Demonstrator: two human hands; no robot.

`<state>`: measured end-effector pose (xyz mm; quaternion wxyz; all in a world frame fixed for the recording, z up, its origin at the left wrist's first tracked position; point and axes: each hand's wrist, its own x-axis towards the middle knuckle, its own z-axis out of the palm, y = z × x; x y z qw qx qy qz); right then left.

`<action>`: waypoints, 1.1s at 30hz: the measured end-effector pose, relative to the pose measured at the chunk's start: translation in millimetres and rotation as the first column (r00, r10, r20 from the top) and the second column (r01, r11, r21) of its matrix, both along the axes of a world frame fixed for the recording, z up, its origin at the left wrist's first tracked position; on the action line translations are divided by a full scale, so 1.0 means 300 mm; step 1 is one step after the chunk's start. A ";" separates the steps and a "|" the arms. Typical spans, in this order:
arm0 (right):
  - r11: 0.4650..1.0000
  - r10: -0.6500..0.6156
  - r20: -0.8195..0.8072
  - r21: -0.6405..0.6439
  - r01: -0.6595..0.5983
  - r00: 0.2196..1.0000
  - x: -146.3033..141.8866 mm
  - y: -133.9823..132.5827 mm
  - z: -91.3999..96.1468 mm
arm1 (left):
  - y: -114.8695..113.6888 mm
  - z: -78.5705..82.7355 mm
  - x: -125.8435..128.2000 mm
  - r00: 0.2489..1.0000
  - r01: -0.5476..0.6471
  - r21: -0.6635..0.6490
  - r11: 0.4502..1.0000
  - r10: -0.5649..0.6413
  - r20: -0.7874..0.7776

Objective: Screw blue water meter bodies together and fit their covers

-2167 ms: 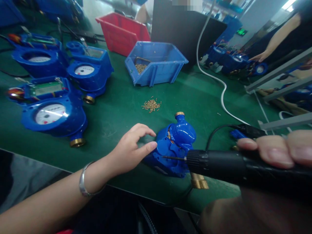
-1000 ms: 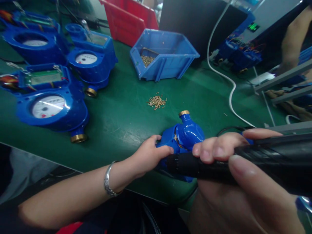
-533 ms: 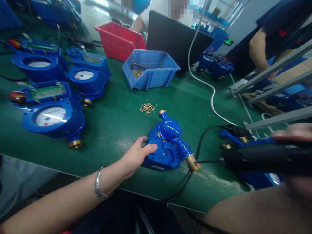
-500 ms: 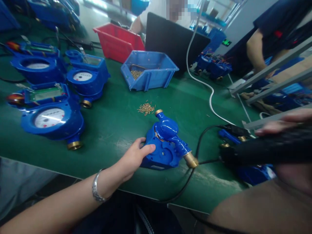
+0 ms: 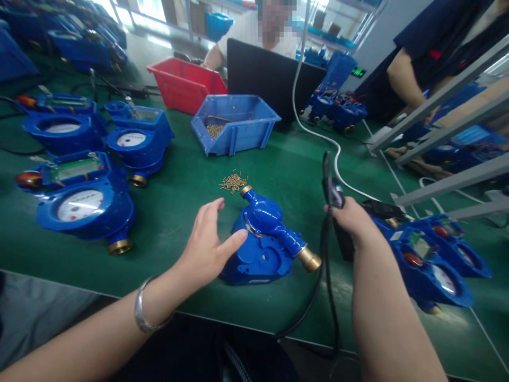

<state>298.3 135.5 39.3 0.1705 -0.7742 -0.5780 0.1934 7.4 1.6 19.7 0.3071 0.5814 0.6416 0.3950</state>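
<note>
A blue water meter point(image 5: 262, 254) lies face down on the green table, its brass-ended pipe slanting to the lower right. Beside its left edge, my left hand point(image 5: 207, 244) has thumb and fingers spread, gripping nothing; the thumb tip overlaps the housing, and whether it touches I cannot tell. My right hand point(image 5: 353, 220) is closed around a black corded electric screwdriver point(image 5: 344, 241), held upright to the right of the meter, its lower end partly hidden. Its black cable point(image 5: 328, 286) loops down past the brass fitting. Small brass screws point(image 5: 234, 182) lie in a loose pile behind the meter.
A blue bin point(image 5: 238, 130) with screws and a red bin point(image 5: 185, 85) stand farther back. Several blue meters stand at left, including a large one point(image 5: 85, 212); others point(image 5: 429, 260) stand at right. A white cable point(image 5: 318, 135) crosses the table near a metal rack point(image 5: 449, 185). Two people are beyond.
My left hand has let go of the meter and opened beside it. My right hand has swung the screwdriver from the far right, close to the camera, leftward and upright near the meter.
</note>
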 end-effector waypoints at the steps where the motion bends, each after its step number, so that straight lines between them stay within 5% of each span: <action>1: 0.997 -0.017 0.081 -0.072 0.023 0.997 -0.007 0.001 -0.035 | 0.025 0.023 0.004 0.998 0.044 0.119 0.992 -0.039 -0.050; 5: 0.975 -0.002 0.274 -0.214 0.062 0.962 -0.045 -0.008 -0.100 | 0.137 0.131 0.084 0.913 0.392 0.332 0.858 -0.316 -0.260; 8: 0.984 0.046 0.334 -0.175 0.014 0.941 -0.071 -0.065 -0.042 | 0.194 0.174 0.180 0.699 0.695 0.227 0.682 -0.567 -0.436; 11: 0.983 0.133 0.303 -0.160 -0.088 0.944 -0.091 -0.194 0.055 | 0.208 0.169 0.245 0.458 0.859 0.070 0.506 -0.703 -0.544; 14: 0.891 0.339 -0.003 -0.321 -0.322 0.941 -0.111 -0.359 0.097 | 0.196 0.146 0.260 0.344 0.895 -0.019 0.445 -0.719 -0.604; 18: 0.782 0.380 -0.361 -0.367 -0.504 0.852 -0.157 -0.509 0.013 | 0.180 0.132 0.243 0.356 0.878 -0.017 0.478 -0.676 -0.645; 22: 0.877 0.355 -0.490 -0.122 -0.466 0.796 -0.242 -0.527 -0.109 | 0.180 0.136 0.218 0.415 0.849 -0.026 0.528 -0.696 -0.586; 25: 0.888 0.398 -0.603 0.065 -0.455 0.692 -0.305 -0.500 -0.159 | 0.182 0.143 0.180 0.468 0.848 -0.010 0.530 -0.758 -0.454; 29: 0.896 0.368 -0.800 0.168 -0.411 0.474 -0.338 -0.479 -0.178 | 0.179 0.149 0.099 0.607 0.795 0.129 0.593 -0.772 -0.190; 33: 0.952 0.277 -0.884 0.198 -0.235 0.377 -0.336 -0.482 -0.161 | 0.159 0.137 0.018 0.698 0.639 0.255 0.725 -0.687 0.204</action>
